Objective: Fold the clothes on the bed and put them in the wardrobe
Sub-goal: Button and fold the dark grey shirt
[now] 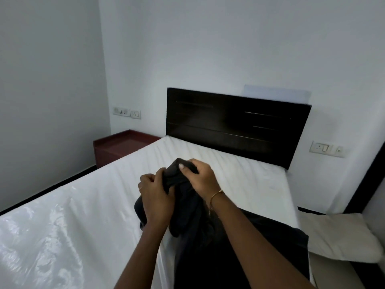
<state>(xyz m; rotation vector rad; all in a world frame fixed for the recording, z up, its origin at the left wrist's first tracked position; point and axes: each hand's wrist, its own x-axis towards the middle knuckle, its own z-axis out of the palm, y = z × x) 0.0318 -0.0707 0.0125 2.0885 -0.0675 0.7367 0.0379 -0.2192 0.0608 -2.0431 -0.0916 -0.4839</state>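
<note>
Both arms reach out over the bed, left hand and right hand each gripping the bunched top of a dark garment hanging over the mattress edge. Looks barely started to me, nothing folded yet, wardrobe nowhere in view

A dark garment lies bunched on the plastic-wrapped white bed.

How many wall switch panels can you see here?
3: two side by side left of the headboard, at and; one to its right. Others may be hidden.
</note>
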